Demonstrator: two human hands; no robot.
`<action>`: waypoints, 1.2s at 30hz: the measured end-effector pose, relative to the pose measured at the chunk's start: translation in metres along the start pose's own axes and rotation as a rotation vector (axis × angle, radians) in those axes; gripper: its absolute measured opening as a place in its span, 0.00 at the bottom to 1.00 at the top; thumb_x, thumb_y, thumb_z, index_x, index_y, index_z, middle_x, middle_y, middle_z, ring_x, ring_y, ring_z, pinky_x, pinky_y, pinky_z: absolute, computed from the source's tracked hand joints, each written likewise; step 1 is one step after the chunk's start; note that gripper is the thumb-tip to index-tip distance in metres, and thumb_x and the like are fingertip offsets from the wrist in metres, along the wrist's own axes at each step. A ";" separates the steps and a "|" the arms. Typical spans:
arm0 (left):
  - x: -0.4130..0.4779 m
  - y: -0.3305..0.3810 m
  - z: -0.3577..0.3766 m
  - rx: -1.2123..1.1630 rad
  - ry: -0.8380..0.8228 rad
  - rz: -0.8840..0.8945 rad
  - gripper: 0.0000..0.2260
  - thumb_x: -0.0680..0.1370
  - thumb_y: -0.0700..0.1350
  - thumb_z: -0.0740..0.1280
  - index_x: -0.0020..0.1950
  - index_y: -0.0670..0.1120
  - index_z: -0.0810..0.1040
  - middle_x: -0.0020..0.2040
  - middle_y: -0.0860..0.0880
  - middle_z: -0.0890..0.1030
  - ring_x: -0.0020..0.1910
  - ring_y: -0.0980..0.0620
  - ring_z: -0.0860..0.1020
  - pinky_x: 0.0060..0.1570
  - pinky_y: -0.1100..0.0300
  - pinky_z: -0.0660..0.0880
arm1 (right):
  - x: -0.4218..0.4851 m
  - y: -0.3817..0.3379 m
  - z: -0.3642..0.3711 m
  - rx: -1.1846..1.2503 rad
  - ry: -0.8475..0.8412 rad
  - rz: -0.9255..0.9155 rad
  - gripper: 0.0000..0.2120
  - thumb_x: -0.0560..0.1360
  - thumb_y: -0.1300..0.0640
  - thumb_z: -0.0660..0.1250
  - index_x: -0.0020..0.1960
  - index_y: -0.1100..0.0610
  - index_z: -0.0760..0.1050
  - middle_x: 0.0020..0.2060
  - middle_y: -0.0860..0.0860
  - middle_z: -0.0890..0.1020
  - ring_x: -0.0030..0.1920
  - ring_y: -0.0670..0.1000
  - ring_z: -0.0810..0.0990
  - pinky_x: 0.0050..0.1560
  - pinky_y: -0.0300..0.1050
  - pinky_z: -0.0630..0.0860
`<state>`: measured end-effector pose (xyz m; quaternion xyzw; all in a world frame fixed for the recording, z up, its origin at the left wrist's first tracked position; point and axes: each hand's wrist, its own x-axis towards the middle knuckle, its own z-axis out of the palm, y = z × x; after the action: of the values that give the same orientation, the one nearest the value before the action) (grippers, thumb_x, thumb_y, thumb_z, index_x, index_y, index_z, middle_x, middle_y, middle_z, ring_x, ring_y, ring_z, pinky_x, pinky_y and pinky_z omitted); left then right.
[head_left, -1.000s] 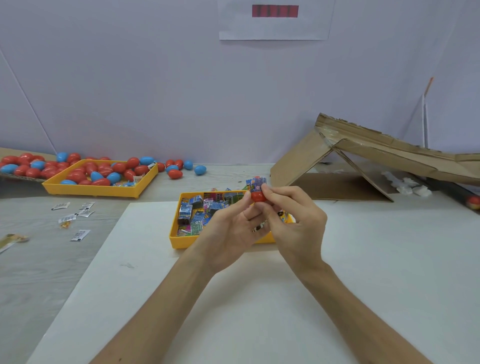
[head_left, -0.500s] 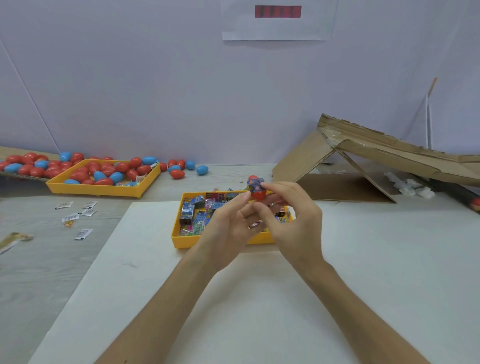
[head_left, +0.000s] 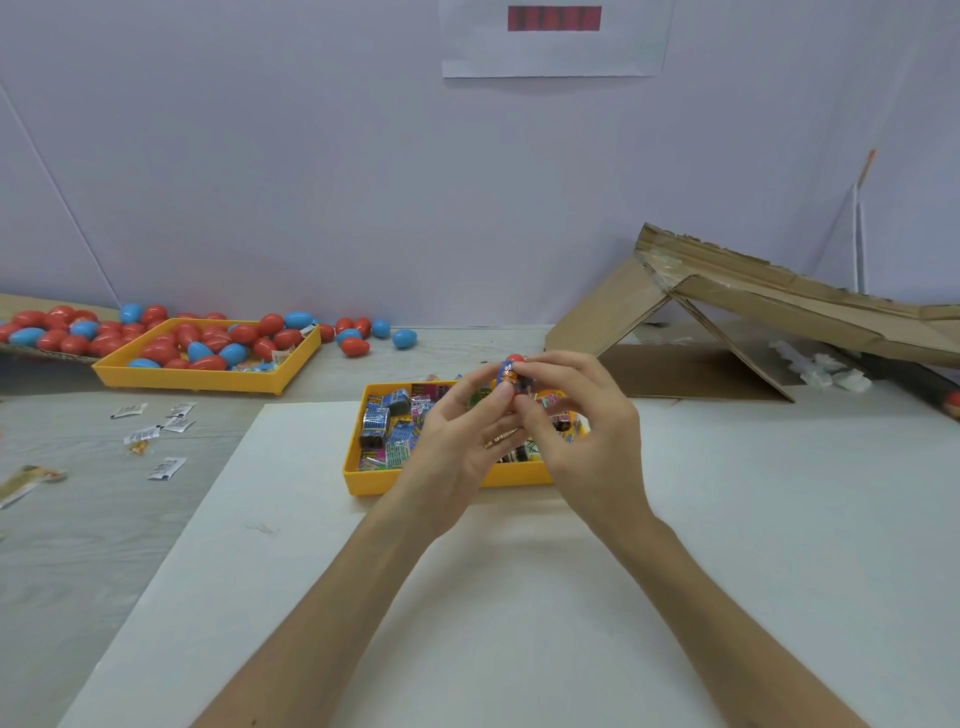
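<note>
Poking up between both sets of fingertips, a red egg (head_left: 514, 358) with a blue packet (head_left: 508, 375) against it sits above the yellow tray (head_left: 374, 480) of wrapped packets. The left hand (head_left: 452, 452) pinches it with thumb and forefinger. The right hand (head_left: 587, 441) curls its fingers round the other side.

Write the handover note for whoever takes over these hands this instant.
Left hand: pinches the red egg and the small packet from the left.
Right hand: pinches the same pair from the right, above the near yellow tray of packets.
Done: one packet is out of the tray, held against the egg. Other eggs lie in and around the far tray.
Left: the packet looks not fully inside. Probably seat it, close the egg, set it aside.
</note>
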<state>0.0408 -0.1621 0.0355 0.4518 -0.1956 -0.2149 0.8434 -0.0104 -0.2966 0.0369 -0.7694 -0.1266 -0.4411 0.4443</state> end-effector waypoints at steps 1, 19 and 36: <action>0.000 0.000 0.000 -0.007 -0.005 0.002 0.21 0.78 0.45 0.71 0.71 0.45 0.75 0.58 0.43 0.82 0.60 0.43 0.80 0.56 0.55 0.79 | 0.001 0.000 0.000 0.019 0.008 0.016 0.12 0.76 0.66 0.72 0.58 0.58 0.83 0.55 0.51 0.81 0.56 0.50 0.81 0.49 0.48 0.81; 0.002 -0.001 -0.003 0.165 0.049 0.132 0.20 0.68 0.49 0.78 0.59 0.50 0.81 0.50 0.45 0.84 0.47 0.50 0.82 0.49 0.58 0.80 | 0.003 -0.001 -0.006 -0.059 0.092 0.005 0.04 0.73 0.63 0.76 0.48 0.61 0.85 0.47 0.54 0.82 0.43 0.47 0.82 0.42 0.49 0.79; 0.002 0.010 -0.008 0.440 0.071 0.276 0.13 0.70 0.43 0.78 0.50 0.56 0.82 0.53 0.49 0.85 0.49 0.47 0.85 0.47 0.58 0.81 | 0.003 0.010 -0.005 -0.109 -0.019 -0.031 0.03 0.75 0.63 0.73 0.43 0.57 0.83 0.40 0.46 0.81 0.37 0.46 0.79 0.38 0.36 0.75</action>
<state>0.0487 -0.1526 0.0404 0.6006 -0.2678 -0.0340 0.7526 -0.0058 -0.3073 0.0341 -0.7945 -0.1188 -0.4469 0.3937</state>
